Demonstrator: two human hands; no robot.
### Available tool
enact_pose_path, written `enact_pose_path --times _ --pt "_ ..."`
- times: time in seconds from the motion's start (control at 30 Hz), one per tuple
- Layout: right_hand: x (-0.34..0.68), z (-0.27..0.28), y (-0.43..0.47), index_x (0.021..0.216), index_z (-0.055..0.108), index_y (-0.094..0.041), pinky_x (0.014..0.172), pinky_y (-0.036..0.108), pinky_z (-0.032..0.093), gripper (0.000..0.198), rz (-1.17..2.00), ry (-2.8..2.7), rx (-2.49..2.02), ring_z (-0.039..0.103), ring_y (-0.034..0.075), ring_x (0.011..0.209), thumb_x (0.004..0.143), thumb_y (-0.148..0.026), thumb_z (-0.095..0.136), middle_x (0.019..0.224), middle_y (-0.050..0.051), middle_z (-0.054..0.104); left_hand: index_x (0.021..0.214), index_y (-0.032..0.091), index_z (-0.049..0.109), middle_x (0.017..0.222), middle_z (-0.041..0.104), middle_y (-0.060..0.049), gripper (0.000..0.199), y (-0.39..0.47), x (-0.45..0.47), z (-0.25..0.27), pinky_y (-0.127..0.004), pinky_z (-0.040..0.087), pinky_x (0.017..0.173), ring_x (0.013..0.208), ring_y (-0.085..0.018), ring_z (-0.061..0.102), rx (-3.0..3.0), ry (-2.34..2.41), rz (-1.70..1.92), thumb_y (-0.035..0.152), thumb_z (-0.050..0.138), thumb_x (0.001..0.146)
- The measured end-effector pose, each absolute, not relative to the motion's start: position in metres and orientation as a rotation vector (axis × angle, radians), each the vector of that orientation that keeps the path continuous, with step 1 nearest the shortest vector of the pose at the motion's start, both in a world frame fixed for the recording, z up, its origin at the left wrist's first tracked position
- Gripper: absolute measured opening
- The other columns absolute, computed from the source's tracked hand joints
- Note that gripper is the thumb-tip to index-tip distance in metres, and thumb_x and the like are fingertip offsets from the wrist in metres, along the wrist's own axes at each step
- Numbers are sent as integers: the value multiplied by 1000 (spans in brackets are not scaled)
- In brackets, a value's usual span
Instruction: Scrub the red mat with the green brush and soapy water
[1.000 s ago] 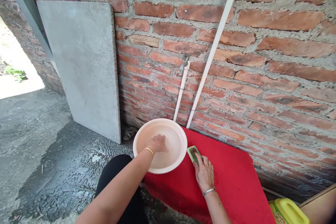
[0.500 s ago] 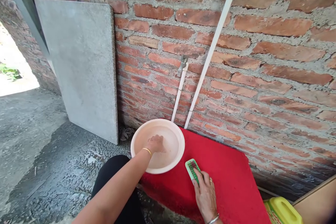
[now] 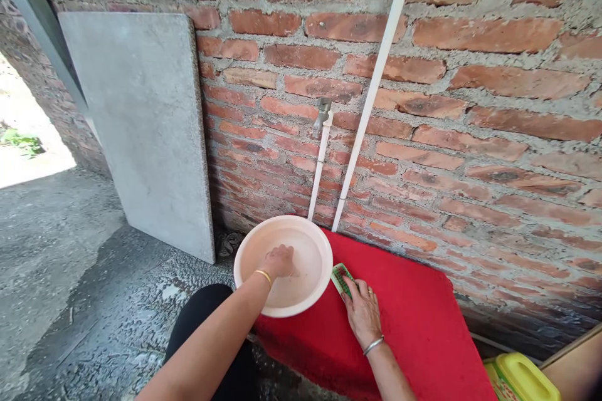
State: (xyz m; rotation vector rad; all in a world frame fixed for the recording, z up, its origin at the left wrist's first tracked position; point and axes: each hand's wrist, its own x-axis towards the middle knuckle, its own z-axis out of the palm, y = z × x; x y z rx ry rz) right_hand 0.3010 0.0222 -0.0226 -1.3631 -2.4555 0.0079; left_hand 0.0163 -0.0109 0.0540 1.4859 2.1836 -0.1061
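A: Any writing to read?
B: The yellow jug (image 3: 522, 379) at the lower right carries a printed label (image 3: 499, 383), cut by the frame edge; its print is too small to make out.
A: And the right hand (image 3: 364, 313)?
B: Right of bottom centre, fingers closed around a green brush (image 3: 339, 275), on the red cloth (image 3: 418, 332) just beside the basin (image 3: 301, 309).
A: The left hand (image 3: 279, 261)?
B: Near lower centre, down in the basin's cloudy water. I can't tell whether it grips anything.
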Motion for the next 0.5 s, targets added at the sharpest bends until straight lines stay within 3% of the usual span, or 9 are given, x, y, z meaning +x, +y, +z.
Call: enact_pose_path --times 0.5 --pt "343 -38 21 137 58 -31 86 38 45 43 -195 -2364 -1551 61 23 101 101 -38 36 124 9 63 135 18 51 140 49 -20 77 -10 19 56 -52 43 104 131 -39 49 1490 2161 -128 52 73 70"
